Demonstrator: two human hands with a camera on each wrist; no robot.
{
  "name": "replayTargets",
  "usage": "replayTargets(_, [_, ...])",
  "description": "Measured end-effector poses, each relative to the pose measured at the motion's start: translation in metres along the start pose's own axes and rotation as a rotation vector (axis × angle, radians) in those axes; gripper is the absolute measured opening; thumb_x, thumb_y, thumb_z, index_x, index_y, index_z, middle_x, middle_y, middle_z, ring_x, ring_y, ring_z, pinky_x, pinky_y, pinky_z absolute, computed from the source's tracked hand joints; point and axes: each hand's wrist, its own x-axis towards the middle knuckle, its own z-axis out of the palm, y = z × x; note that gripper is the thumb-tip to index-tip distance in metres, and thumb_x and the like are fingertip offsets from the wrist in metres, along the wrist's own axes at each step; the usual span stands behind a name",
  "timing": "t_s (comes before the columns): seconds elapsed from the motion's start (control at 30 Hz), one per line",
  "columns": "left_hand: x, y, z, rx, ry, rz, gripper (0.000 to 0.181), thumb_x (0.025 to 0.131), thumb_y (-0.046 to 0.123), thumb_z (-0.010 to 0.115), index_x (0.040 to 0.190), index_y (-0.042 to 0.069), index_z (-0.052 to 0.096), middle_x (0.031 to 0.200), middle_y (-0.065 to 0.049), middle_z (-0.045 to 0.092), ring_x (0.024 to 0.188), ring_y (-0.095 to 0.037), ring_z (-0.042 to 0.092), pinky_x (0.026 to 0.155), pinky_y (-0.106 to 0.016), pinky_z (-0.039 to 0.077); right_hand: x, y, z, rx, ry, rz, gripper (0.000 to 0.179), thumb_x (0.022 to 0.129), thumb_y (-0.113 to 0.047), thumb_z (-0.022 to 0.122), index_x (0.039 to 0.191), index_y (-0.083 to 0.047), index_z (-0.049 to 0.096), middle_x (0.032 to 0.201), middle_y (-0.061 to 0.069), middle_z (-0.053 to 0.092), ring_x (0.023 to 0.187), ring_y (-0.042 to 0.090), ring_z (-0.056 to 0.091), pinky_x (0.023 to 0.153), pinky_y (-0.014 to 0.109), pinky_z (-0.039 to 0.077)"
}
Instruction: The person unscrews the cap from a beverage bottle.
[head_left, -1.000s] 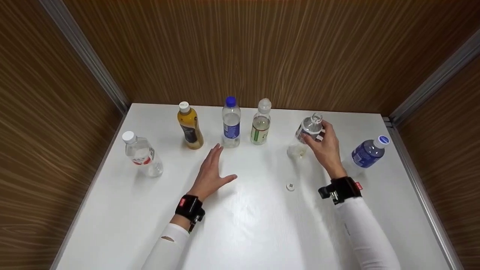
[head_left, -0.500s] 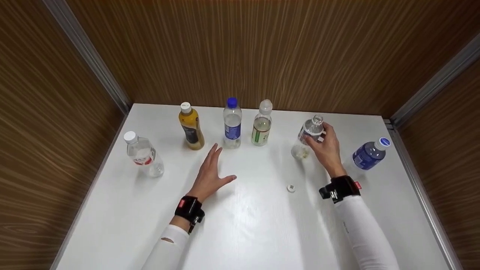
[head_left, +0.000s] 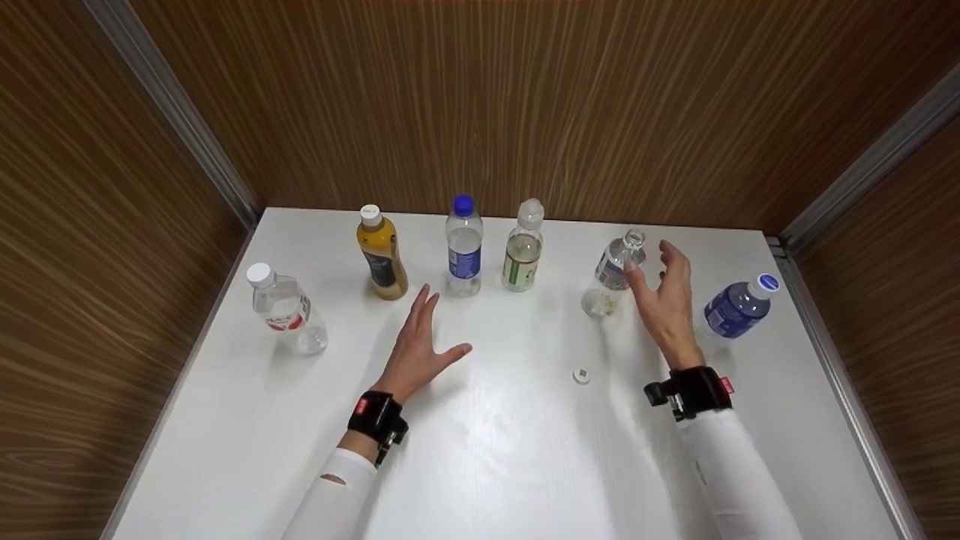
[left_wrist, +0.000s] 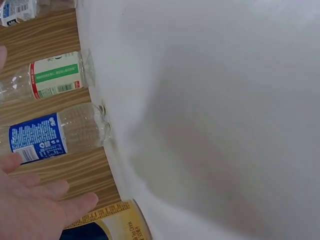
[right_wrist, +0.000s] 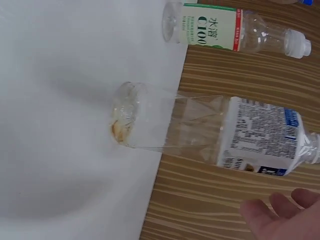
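Observation:
A clear bottle [head_left: 609, 276] without a cap stands upright at the table's right rear, its open mouth at the top. The right wrist view shows brownish residue in the bottom of this uncapped bottle [right_wrist: 260, 137]. My right hand [head_left: 667, 311] is just to the right of it, thumb and fingers spread, with a gap between fingers and bottle. A small white cap [head_left: 581, 376] lies on the table in front of the bottle. My left hand [head_left: 416, 356] hovers over the table left of the middle, fingers extended and thumb out, holding nothing. Nearest to it are the yellow bottle and the blue-capped bottle.
On the white table [head_left: 480, 465] stand a white-capped clear bottle [head_left: 289, 311], a yellow bottle [head_left: 382, 255], a blue-capped bottle [head_left: 464, 251], a green-labelled bottle [head_left: 522, 255] and a blue-labelled bottle [head_left: 737, 309]. Wood-grain panels [head_left: 480, 105] enclose the back and sides.
My right hand has let go of the uncapped bottle and drawn off to the right. Before that, the tilted bottle was set upright. My left hand has hardly moved.

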Motion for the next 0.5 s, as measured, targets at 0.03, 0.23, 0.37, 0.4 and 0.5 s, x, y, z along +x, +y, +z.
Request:
replayTargets(0.03, [0.001,0.000,-0.001,0.000,0.002,-0.003,0.101,0.088,0.043,0.082,0.163,0.008,0.025,0.174,-0.006,0.007,0.156,-0.030,0.021,0.123,-0.050,0.025,-0.001,-0.006,-0.001,-0.016,0.035,-0.036,0.077,0.099,-0.036,0.066,0.156,0.002,0.033,0.158,0.024,0.035,0.147,0.039,0.035,0.120,0.050,0.030])
replayTargets(0.23, [0.001,0.001,-0.004,0.065,0.022,0.036,0.093,0.095,0.051,0.070,0.162,0.005,0.026,0.173,-0.010,0.012,0.157,-0.032,0.018,0.124,-0.053,0.021,-0.007,-0.040,0.013,-0.056,0.206,-0.356,0.065,0.096,-0.030,0.064,0.147,0.005,0.044,0.156,0.023,0.040,0.147,0.035,0.035,0.123,0.046,0.025])
replayTargets(0.37, [0.000,0.000,-0.005,0.153,0.026,0.042,0.093,0.096,0.058,0.064,0.162,0.005,0.026,0.173,-0.012,0.011,0.157,-0.036,0.014,0.123,-0.061,0.015,-0.009,-0.054,0.032,-0.057,0.191,-0.477,0.053,0.096,-0.022,0.065,0.140,0.006,0.051,0.145,0.025,0.052,0.139,0.038,0.047,0.118,0.049,0.034])
replayTargets(0.4, [-0.001,0.000,-0.005,0.172,0.025,0.039,0.094,0.096,0.060,0.063,0.162,0.005,0.026,0.173,-0.012,0.010,0.157,-0.036,0.013,0.123,-0.062,0.014,-0.008,-0.056,0.037,-0.059,0.173,-0.476,0.050,0.097,-0.021,0.065,0.138,0.005,0.053,0.141,0.024,0.055,0.135,0.037,0.050,0.116,0.050,0.038])
replayTargets(0.5, [-0.004,-0.001,-0.007,0.212,0.018,0.030,0.094,0.096,0.063,0.061,0.163,0.007,0.026,0.173,-0.011,0.008,0.158,-0.036,0.010,0.122,-0.064,0.010,-0.004,-0.061,0.052,-0.069,0.102,-0.429,0.045,0.098,-0.018,0.066,0.136,0.003,0.055,0.134,0.021,0.060,0.127,0.035,0.057,0.107,0.050,0.046])
